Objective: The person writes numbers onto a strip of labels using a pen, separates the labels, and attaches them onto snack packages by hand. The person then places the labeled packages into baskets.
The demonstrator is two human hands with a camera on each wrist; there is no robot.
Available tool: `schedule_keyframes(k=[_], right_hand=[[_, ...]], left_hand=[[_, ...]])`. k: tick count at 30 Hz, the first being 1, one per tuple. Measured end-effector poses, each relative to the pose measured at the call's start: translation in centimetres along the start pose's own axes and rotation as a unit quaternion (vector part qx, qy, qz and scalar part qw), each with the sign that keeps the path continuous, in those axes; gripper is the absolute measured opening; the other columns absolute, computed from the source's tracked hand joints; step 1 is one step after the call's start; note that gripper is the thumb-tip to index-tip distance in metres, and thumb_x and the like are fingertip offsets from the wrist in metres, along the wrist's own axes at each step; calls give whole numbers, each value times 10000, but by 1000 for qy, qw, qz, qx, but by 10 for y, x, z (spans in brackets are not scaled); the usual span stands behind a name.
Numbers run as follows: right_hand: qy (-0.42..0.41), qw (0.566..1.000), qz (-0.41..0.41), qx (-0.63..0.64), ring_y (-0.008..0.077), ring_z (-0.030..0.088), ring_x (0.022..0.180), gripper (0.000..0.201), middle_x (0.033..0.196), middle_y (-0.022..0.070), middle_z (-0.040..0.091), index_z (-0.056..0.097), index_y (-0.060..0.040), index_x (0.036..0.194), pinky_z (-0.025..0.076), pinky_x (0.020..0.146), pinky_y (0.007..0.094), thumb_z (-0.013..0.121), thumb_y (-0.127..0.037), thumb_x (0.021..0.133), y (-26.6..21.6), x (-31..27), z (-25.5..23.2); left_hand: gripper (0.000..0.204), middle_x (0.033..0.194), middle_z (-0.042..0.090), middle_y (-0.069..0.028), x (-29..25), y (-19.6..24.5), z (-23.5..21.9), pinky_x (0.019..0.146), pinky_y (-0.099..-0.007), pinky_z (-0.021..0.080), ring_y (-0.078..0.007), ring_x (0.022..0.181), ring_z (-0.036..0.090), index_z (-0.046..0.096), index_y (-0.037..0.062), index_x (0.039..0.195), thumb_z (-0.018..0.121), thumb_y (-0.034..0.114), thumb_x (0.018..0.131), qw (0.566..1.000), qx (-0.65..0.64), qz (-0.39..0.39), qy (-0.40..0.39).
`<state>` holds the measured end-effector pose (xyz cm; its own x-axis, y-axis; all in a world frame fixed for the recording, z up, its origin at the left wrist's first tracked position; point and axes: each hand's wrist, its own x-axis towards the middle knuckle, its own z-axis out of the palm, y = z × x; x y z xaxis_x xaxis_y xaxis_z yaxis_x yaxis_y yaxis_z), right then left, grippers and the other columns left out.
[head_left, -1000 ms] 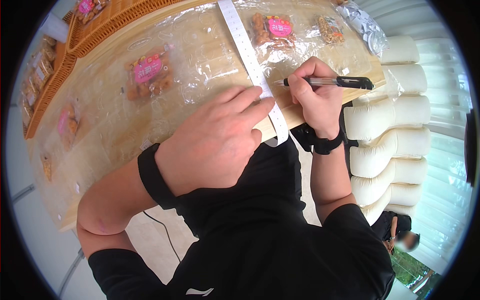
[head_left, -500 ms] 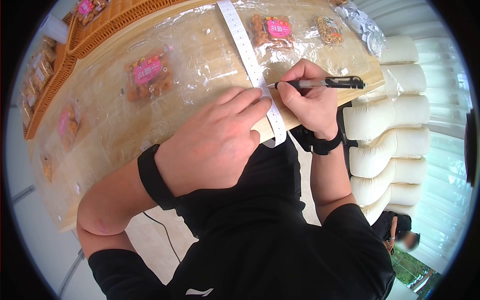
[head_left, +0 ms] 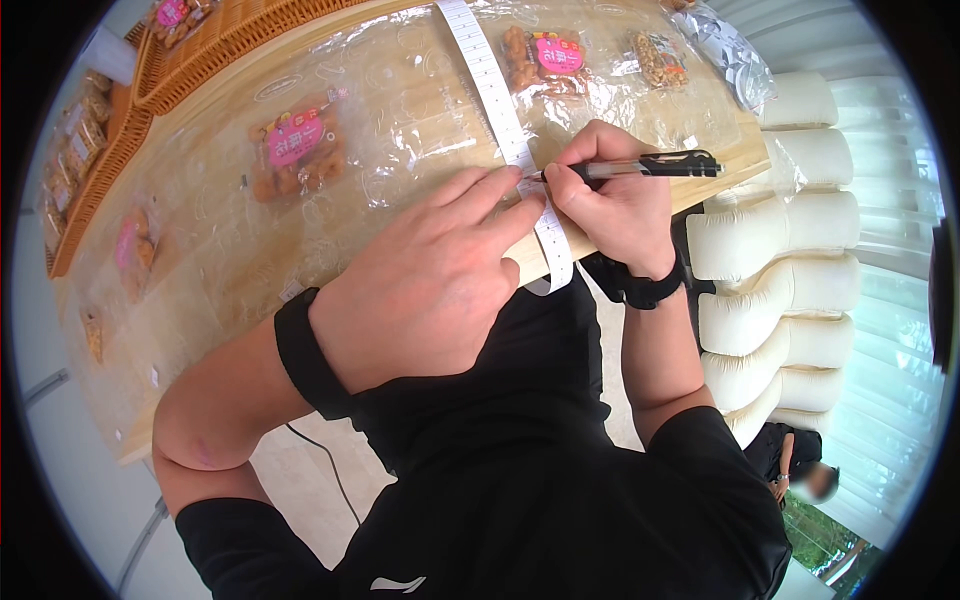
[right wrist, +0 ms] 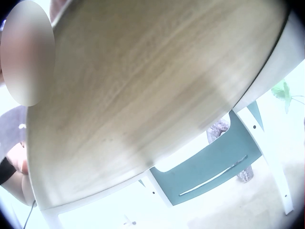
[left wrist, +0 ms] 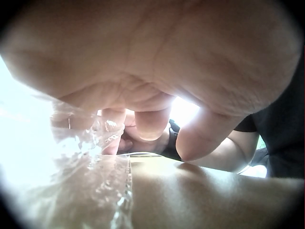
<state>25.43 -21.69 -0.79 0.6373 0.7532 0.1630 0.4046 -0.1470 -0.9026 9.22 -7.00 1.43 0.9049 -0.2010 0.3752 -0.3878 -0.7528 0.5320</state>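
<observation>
A white tape measure (head_left: 478, 62) runs across the wooden table (head_left: 595, 225) to its near edge, where the end curls over. My left hand (head_left: 415, 280), palm down, presses the tape with extended fingertips. In the left wrist view its fingers (left wrist: 202, 133) come down by the tabletop, beside clear plastic (left wrist: 90, 191). From the other side, my right hand (head_left: 625, 220) pinches a black-and-clear pen (head_left: 650, 166) between thumb and fingers. The pen's tip is right at the tape's edge, close to the left fingertips.
Clear plastic packets with pink labels, one left (head_left: 297, 140) and one beyond the tape (head_left: 558, 56), lie on the table. A small nut packet (head_left: 657, 60) is at the far right. Wicker baskets (head_left: 250, 38) stand at the back left. A cream padded seat (head_left: 770, 245) adjoins the right side.
My right hand has moved left with the pen, bringing its tip from beside the tape to the tape's edge. The left hand has stayed in place.
</observation>
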Motion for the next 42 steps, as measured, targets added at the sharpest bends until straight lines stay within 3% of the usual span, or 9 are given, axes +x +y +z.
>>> schedule_keyframes(k=[15, 17, 24, 27, 42], right_hand=[[4, 999, -26, -45, 62, 516, 595, 108, 647, 6, 590, 609, -19, 749, 422, 535, 243, 707, -57, 775, 1, 1, 0], [15, 1000, 6, -10, 63, 516, 596, 109, 652, 8, 592, 607, -18, 751, 419, 537, 240, 706, -58, 771, -1, 0, 1], [5, 1000, -16, -4, 49, 531, 624, 95, 668, -3, 596, 594, -17, 746, 428, 550, 228, 683, -18, 778, -1, -1, -2], [26, 998, -6, 65, 45, 547, 644, 86, 682, -5, 598, 587, -15, 753, 441, 562, 222, 662, 8, 791, -1, -1, -4], [-17, 990, 39, 137, 42, 569, 720, 65, 802, 4, 636, 631, -4, 895, 466, 624, 210, 661, 12, 839, -5, -2, -4]], left_hand=[[164, 1202, 618, -251, 1, 0, 0, 1092, -474, 395, -407, 1221, 531, 678, -108, 684, 635, 50, 682, 1000, 9, 2, -4], [162, 1207, 617, -251, 1, 0, -1, 1093, -474, 394, -407, 1225, 528, 678, -107, 684, 635, 49, 680, 1000, 6, 3, -5], [159, 1224, 616, -247, 1, 0, -1, 1087, -471, 400, -401, 1229, 525, 676, -104, 685, 641, 51, 676, 1000, 6, 2, -7], [160, 1230, 615, -243, 1, 0, -2, 1081, -468, 404, -397, 1230, 524, 675, -103, 685, 646, 53, 674, 1000, 9, 5, -12], [175, 1258, 586, -260, 1, 1, -2, 1084, -457, 403, -391, 1261, 510, 644, -112, 708, 675, 55, 668, 999, 1, -9, -36]])
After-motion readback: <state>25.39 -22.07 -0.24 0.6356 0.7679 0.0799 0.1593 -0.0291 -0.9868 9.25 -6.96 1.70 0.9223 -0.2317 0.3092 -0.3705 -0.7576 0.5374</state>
